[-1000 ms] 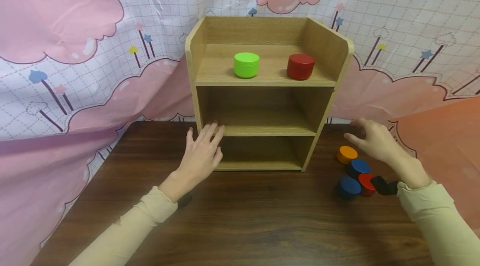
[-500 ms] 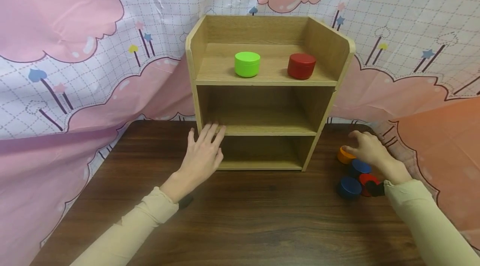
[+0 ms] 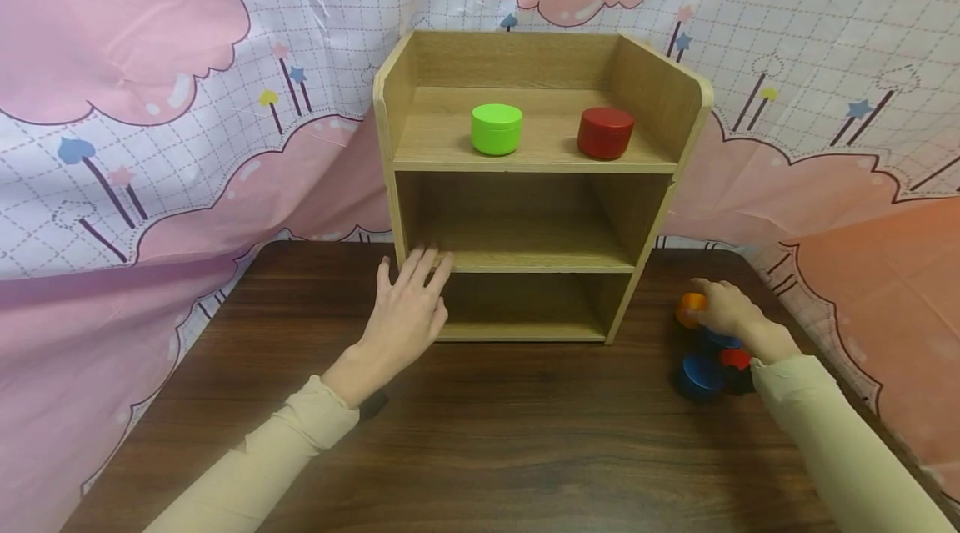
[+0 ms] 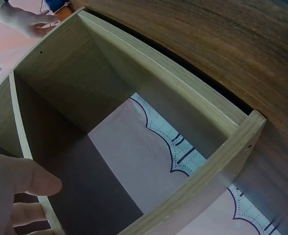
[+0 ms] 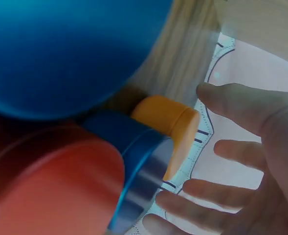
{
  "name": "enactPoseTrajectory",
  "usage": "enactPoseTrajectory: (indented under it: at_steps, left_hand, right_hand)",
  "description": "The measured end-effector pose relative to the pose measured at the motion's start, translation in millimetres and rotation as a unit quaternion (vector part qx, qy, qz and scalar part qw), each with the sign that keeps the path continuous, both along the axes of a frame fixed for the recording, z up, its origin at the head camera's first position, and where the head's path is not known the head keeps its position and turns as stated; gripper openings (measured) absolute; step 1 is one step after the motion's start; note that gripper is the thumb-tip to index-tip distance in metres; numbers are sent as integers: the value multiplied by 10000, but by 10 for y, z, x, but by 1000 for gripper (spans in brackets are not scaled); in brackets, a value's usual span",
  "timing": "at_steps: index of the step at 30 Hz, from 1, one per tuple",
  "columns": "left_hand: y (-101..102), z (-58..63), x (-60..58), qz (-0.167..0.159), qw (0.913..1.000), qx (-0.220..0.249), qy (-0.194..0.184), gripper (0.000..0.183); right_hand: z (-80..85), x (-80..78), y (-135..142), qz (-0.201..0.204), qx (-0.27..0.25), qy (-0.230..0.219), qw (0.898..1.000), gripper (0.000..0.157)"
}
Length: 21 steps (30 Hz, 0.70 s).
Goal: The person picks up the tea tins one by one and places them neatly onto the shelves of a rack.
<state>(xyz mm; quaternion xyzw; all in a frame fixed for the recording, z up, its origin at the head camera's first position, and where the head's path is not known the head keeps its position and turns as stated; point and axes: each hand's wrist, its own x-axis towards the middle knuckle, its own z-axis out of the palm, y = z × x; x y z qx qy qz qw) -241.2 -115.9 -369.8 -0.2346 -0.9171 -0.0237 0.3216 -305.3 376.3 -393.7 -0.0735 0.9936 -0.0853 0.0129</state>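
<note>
My left hand rests with its fingers spread across the left front edge of the middle board of a wooden shelf unit; its thumb hangs before the lower compartment. On the table at right, my right hand reaches over a cluster of round lidded tins. Its fingers overlap the orange tin in the head view; the right wrist view shows thumb and fingers spread apart beside that tin. A blue tin is partly hidden under the hand. A red tin and another blue tin stand nearer.
On the unit's top board stand a bright green tin and a dark red tin. Patterned cloth hangs behind and along the sides of the dark wooden table.
My right hand has moved left and down, from above and right of the tins to right beside the orange one. The left hand stays on the shelf edge.
</note>
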Motion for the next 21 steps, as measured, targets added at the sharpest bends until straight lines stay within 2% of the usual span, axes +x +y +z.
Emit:
enactPoseTrajectory:
  at_steps: [11,21]
  left_hand:
    - [-9,-12,-3,22,10000,13,-31,58]
    - [-11,-23,-21,55,10000,-2,43,57]
  right_hand:
    - [-67,-69,-10,-102,-132,-9,9999,56]
    - [-100,-60,-29,-88,-129,218,9996,51]
